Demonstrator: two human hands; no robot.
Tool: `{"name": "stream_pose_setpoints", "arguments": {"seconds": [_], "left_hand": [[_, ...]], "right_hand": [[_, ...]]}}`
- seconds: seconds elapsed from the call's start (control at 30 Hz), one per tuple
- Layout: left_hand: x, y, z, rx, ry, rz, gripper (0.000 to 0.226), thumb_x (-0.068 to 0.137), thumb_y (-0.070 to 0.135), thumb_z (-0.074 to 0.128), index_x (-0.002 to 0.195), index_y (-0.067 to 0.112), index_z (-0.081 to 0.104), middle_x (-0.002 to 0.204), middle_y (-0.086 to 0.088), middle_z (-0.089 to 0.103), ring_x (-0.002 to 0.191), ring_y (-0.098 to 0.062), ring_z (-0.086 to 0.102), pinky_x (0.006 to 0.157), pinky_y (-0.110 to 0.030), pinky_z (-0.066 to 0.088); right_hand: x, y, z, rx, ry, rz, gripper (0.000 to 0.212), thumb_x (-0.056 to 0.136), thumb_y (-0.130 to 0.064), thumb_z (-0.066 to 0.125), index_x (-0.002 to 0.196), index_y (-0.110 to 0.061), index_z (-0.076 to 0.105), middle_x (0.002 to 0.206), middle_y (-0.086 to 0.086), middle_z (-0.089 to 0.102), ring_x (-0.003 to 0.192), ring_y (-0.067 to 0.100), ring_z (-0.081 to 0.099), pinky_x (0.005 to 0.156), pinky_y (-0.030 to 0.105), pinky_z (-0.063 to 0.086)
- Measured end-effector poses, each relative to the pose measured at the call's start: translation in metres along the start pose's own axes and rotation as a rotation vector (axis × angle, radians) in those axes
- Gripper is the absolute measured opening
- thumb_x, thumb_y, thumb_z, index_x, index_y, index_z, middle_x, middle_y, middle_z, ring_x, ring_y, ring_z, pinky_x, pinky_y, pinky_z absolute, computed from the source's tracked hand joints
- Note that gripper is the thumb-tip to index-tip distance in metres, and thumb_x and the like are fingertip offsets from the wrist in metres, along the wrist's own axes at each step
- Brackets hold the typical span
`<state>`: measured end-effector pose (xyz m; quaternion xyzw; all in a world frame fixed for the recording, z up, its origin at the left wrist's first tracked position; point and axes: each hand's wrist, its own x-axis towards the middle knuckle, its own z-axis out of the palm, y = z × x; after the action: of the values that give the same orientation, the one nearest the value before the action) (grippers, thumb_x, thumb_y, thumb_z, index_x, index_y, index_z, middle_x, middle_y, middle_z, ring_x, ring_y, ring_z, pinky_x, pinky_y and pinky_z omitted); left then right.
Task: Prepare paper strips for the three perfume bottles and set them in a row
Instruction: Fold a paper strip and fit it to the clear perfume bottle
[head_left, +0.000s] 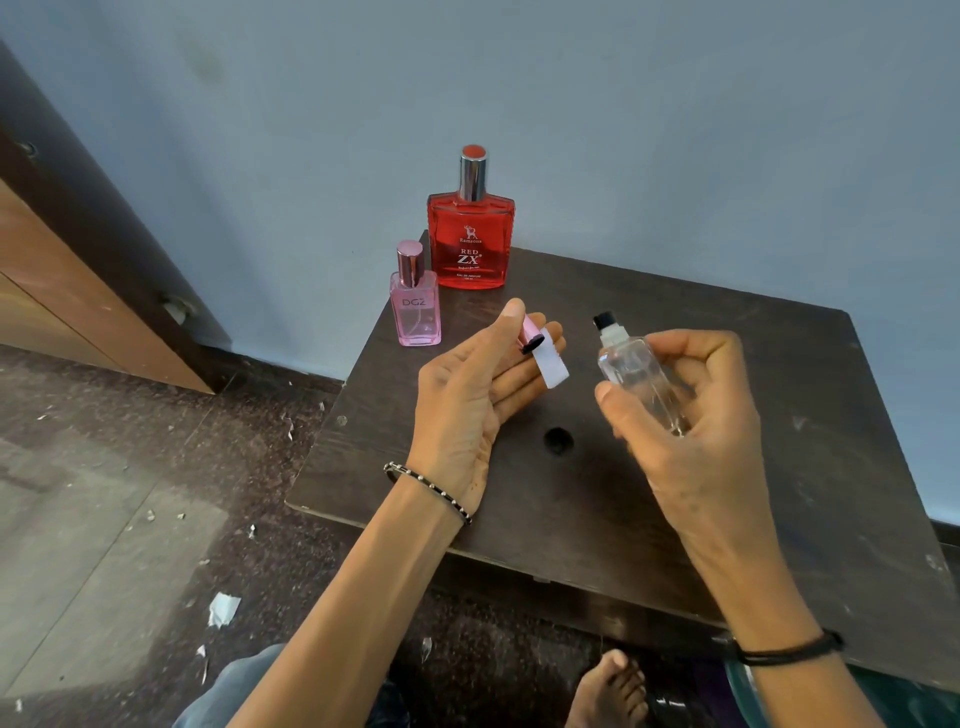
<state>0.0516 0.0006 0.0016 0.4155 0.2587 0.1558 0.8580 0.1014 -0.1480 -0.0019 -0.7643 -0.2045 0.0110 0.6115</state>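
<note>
My right hand (691, 405) grips a clear glass perfume bottle (636, 376), uncapped, its black nozzle tilted toward the upper left. My left hand (472, 395) is palm-up, its fingers holding a pink cap (531, 339) and a white paper strip (551, 367) together. Both hands hover above the dark wooden table (779, 467). At the table's far left corner a small pink bottle (415, 306) stands upright with its cap on. Just behind it stands a larger red bottle (471, 239) with a silver cap.
The table has a round hole (558, 440) near its middle. A blue wall rises close behind the bottles. Paper scraps (223, 609) lie on the floor to the left. A wooden cabinet (57, 291) stands at far left. My bare foot (610, 688) is below the table's front edge.
</note>
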Motion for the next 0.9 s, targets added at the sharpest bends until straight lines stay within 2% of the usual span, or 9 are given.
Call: {"name": "stream_pose_setpoints", "arguments": {"seconds": [0.07, 0.1, 0.17, 0.27, 0.47, 0.67, 0.8, 0.9], "left_hand": [[0.0, -0.001, 0.001, 0.022, 0.003, 0.021, 0.025, 0.097, 0.029, 0.062, 0.106, 0.01, 0.075, 0.105, -0.009, 0.079, 0.102, -0.017, 0.076, 0.087, -0.029, 0.061], [0.0, -0.002, 0.001, 0.032, 0.006, 0.031, 0.024, 0.097, 0.029, 0.062, 0.105, 0.011, 0.075, 0.105, -0.008, 0.08, 0.102, -0.017, 0.076, 0.088, -0.029, 0.061], [0.001, -0.003, 0.001, 0.051, 0.009, 0.051, 0.025, 0.096, 0.03, 0.062, 0.106, 0.011, 0.076, 0.106, -0.007, 0.08, 0.103, -0.016, 0.075, 0.089, -0.029, 0.06], [0.002, -0.005, 0.001, 0.063, 0.008, 0.07, 0.027, 0.097, 0.032, 0.061, 0.107, 0.012, 0.076, 0.106, -0.007, 0.08, 0.103, -0.018, 0.075, 0.088, -0.028, 0.059], [0.003, -0.009, 0.003, 0.016, -0.011, 0.074, 0.029, 0.099, 0.029, 0.056, 0.112, 0.009, 0.073, 0.11, -0.01, 0.078, 0.105, -0.02, 0.075, 0.094, -0.035, 0.057], [0.004, -0.012, 0.006, 0.013, -0.036, 0.093, 0.028, 0.1, 0.028, 0.055, 0.109, 0.009, 0.073, 0.111, -0.011, 0.078, 0.109, -0.023, 0.073, 0.098, -0.038, 0.057], [0.003, -0.015, 0.009, 0.093, -0.065, 0.103, 0.025, 0.099, 0.028, 0.056, 0.105, 0.013, 0.076, 0.111, -0.009, 0.078, 0.108, -0.023, 0.073, 0.1, -0.04, 0.055], [0.003, -0.017, 0.01, 0.119, -0.079, 0.099, 0.025, 0.099, 0.028, 0.057, 0.104, 0.013, 0.076, 0.111, -0.01, 0.078, 0.109, -0.024, 0.073, 0.102, -0.043, 0.054]], "right_hand": [[0.001, 0.001, 0.0, 0.07, 0.013, 0.061, 0.041, 0.08, -0.023, 0.082, 0.106, -0.038, 0.053, 0.104, -0.014, 0.07, 0.089, 0.013, 0.071, 0.073, 0.031, 0.06], [0.002, 0.001, 0.001, 0.089, 0.008, 0.071, 0.039, 0.081, -0.022, 0.082, 0.106, -0.035, 0.056, 0.105, -0.011, 0.071, 0.083, 0.012, 0.07, 0.07, 0.032, 0.059], [0.003, -0.002, 0.002, 0.13, -0.012, 0.067, 0.035, 0.081, -0.016, 0.081, 0.105, -0.029, 0.06, 0.104, -0.007, 0.072, 0.07, 0.008, 0.065, 0.063, 0.028, 0.056], [0.004, -0.004, 0.002, 0.143, -0.044, 0.055, 0.033, 0.081, -0.01, 0.081, 0.103, -0.028, 0.065, 0.102, -0.013, 0.07, 0.061, 0.013, 0.065, 0.055, 0.025, 0.058], [0.004, 0.002, 0.0, 0.087, -0.093, 0.115, 0.03, 0.077, -0.019, 0.085, 0.103, -0.028, 0.07, 0.103, -0.013, 0.072, 0.064, 0.012, 0.069, 0.05, 0.024, 0.056], [0.005, 0.004, 0.0, 0.081, -0.123, 0.155, 0.029, 0.077, -0.032, 0.083, 0.104, -0.032, 0.073, 0.1, -0.012, 0.076, 0.078, 0.016, 0.075, 0.051, 0.025, 0.057], [0.005, 0.0, 0.001, 0.152, -0.097, 0.197, 0.042, 0.071, -0.04, 0.081, 0.109, -0.027, 0.069, 0.099, -0.008, 0.077, 0.079, 0.015, 0.077, 0.05, 0.026, 0.058], [0.006, -0.002, -0.001, 0.21, -0.073, 0.231, 0.045, 0.072, -0.034, 0.081, 0.11, -0.019, 0.063, 0.094, -0.01, 0.078, 0.077, 0.016, 0.078, 0.048, 0.026, 0.058]]}}
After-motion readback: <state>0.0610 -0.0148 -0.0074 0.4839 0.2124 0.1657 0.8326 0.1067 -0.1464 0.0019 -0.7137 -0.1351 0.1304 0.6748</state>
